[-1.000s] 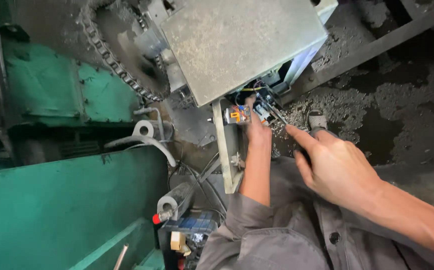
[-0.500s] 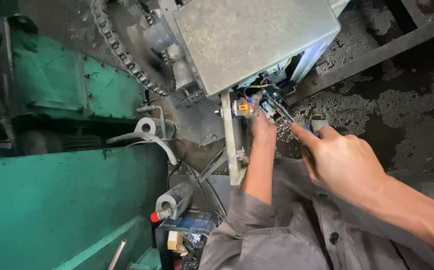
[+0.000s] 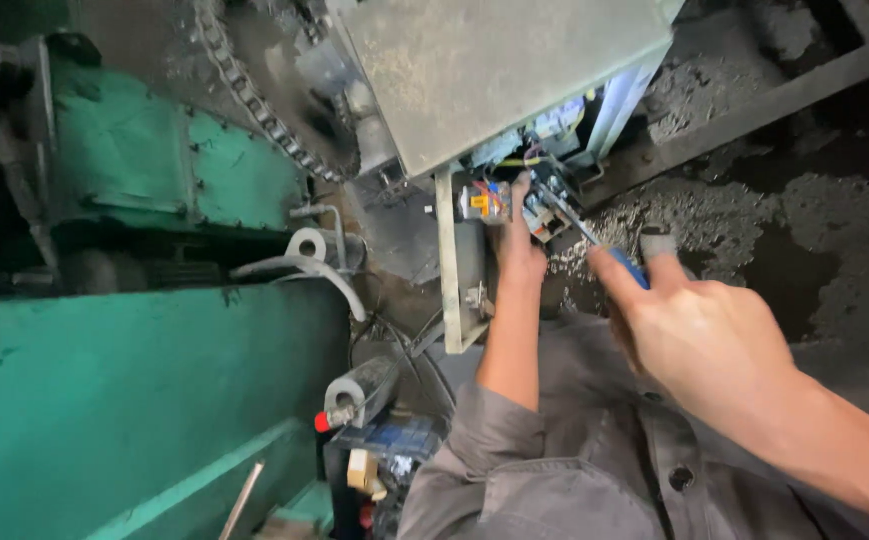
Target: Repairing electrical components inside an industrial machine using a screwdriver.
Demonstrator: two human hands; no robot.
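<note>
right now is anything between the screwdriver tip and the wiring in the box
Nothing visible does. The right hand holds the screwdriver with its shaft running clear to the wiring under the grey box. The left hand rests beside the tip, fingers at the wires, not across its path.

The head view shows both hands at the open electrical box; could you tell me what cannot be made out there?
- Screwdriver: handle mostly covered by the right hand; tip too small among the wires.
- Left hand: fingertips hidden inside the box.
- Grey box cover: hides the interior; top cut off by the frame edge.
- Roller chain: upper end cut off.
</note>
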